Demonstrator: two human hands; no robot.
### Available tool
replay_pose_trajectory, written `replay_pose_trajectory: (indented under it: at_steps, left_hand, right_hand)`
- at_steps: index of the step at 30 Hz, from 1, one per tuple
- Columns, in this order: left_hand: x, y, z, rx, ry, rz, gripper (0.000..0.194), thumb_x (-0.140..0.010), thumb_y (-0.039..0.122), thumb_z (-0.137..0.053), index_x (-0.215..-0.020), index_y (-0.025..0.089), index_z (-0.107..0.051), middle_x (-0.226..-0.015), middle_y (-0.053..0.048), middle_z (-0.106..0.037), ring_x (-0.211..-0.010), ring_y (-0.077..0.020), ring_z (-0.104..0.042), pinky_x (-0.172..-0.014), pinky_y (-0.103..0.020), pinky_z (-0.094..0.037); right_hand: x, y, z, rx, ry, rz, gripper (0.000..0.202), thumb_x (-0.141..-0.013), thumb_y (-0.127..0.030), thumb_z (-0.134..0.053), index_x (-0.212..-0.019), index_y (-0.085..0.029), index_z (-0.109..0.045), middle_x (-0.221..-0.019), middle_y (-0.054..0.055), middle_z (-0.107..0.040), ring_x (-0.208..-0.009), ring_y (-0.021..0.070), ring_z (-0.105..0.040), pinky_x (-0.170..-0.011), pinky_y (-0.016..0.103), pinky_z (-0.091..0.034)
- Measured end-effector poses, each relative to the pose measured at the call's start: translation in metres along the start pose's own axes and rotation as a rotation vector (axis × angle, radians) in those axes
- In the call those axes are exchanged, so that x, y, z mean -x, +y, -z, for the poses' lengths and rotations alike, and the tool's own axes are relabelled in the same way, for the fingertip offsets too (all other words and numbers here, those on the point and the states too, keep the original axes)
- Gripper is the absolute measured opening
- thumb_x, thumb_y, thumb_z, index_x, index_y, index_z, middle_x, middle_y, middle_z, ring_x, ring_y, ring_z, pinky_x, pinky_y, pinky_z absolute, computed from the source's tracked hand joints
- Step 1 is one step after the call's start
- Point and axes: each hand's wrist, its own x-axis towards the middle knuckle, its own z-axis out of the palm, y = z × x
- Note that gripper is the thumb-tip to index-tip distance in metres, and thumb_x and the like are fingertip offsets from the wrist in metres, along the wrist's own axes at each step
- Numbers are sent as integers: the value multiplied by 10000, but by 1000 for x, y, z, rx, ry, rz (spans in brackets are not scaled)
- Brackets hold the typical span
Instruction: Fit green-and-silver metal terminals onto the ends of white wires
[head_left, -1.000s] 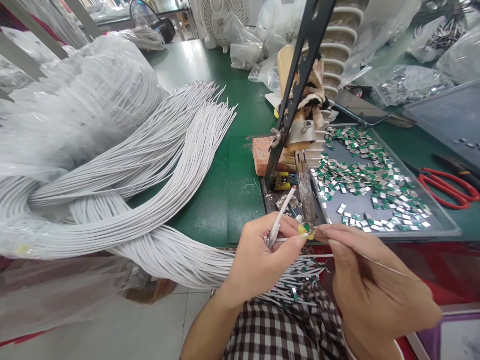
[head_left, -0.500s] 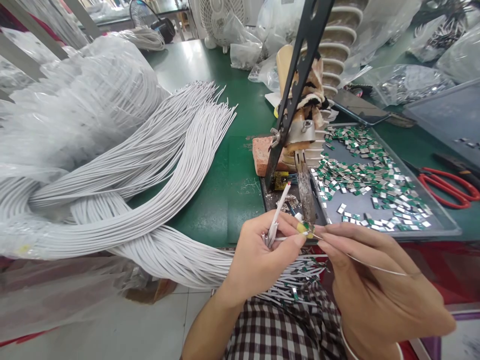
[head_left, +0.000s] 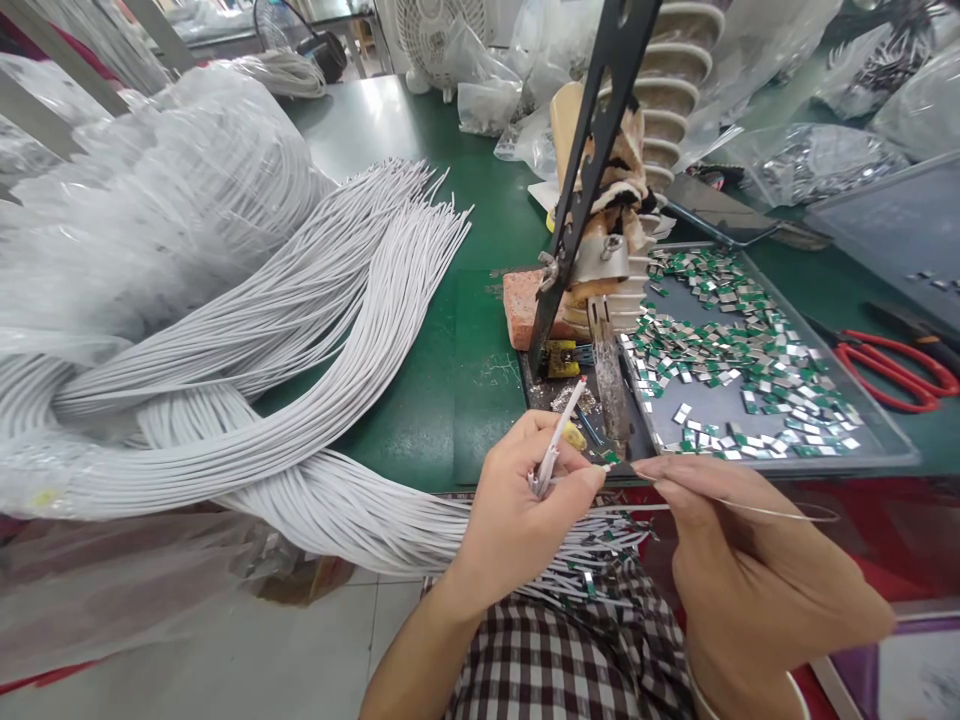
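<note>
My left hand is closed on several white cables, one pointing up with a reddish end. Near its thumb and fingertips is a small green board, just below the soldering iron tip. To the right, my right hand pinches a thin solder wire, whose tail curves over the fingers. A small gap separates the two hands' fingertips. Under my hands, more white cables with green boards lie over the checkered cloth.
Bundled white cables cover the left side. A tray of small green boards stands at the right, beside red-handled scissors. A brick sits behind the iron, near a black bracket and a ribbed hose.
My right hand has drawn slightly right, and the solder wire is away from the iron tip. The cables in my left hand have shifted slightly, and a yellow piece shows behind its fingers.
</note>
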Motion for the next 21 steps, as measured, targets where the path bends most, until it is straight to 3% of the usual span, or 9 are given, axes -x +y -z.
replay_pose_trajectory:
  at_steps: [7, 14, 18, 21]
  left_hand:
    - [-1, 3, -5, 33, 8, 26, 248, -874, 155, -593, -628, 171, -611, -768, -17, -712, -660, -120, -566, -628, -226, -445]
    - [-1, 8, -4, 28, 49, -10, 260, -863, 157, -604, -603, 174, -595, -765, -12, -712, -647, -113, -563, -624, -220, -451]
    - [2, 6, -4, 62, 43, 16, 257, -866, 146, -596, -611, 176, -598, -783, -13, -730, -671, -117, -586, -645, -220, -463]
    - [4, 4, -4, 54, 41, 35, 253, -868, 146, -594, -617, 177, -604, -800, -19, -742, -675, -122, -588, -650, -227, -464]
  right_hand:
    - [2, -4, 4, 47, -44, 67, 590, -794, 56, -736, -1199, -372, -733, -1013, -67, -782, -911, 159, -740, -798, 334, -605]
    - [-1, -9, 3, 59, -65, 72, 639, -793, 66, -730, -1231, -398, -714, -1086, -50, -749, -920, 147, -710, -828, 344, -594]
    - [-2, -10, 5, 7, -75, 45, 564, -795, 42, -737, -1188, -363, -741, -1051, -36, -759, -894, 153, -715, -784, 340, -599]
    - [-1, -10, 7, -80, -50, 6, 351, -852, -55, -719, -1095, -303, -769, -929, -4, -766, -827, 181, -727, -712, 355, -605]
